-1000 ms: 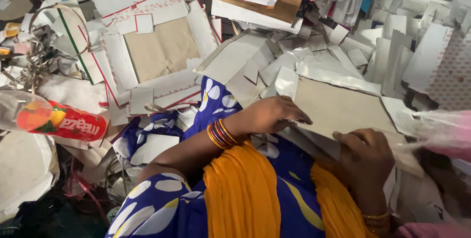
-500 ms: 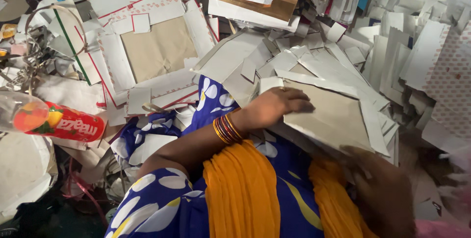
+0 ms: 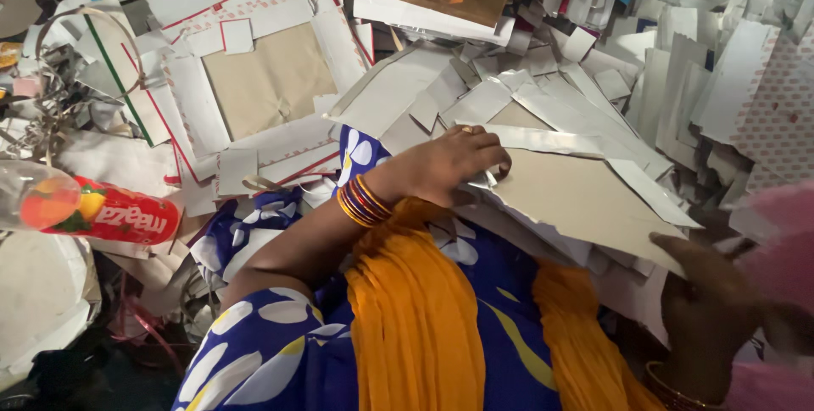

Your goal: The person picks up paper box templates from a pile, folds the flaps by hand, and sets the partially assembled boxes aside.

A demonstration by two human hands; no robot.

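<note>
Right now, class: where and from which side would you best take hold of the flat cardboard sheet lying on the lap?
Probably the near right corner of the cardboard sheet, pinched from the right. It overhangs the stack there, where the right hand sits, while the left hand presses the far edge flat.

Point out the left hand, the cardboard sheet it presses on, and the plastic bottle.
left hand (image 3: 454, 161), head view, on the back of the hand.
cardboard sheet (image 3: 581, 199), head view, on its bare brown face.
plastic bottle (image 3: 93, 212), head view, on its red label.
</note>
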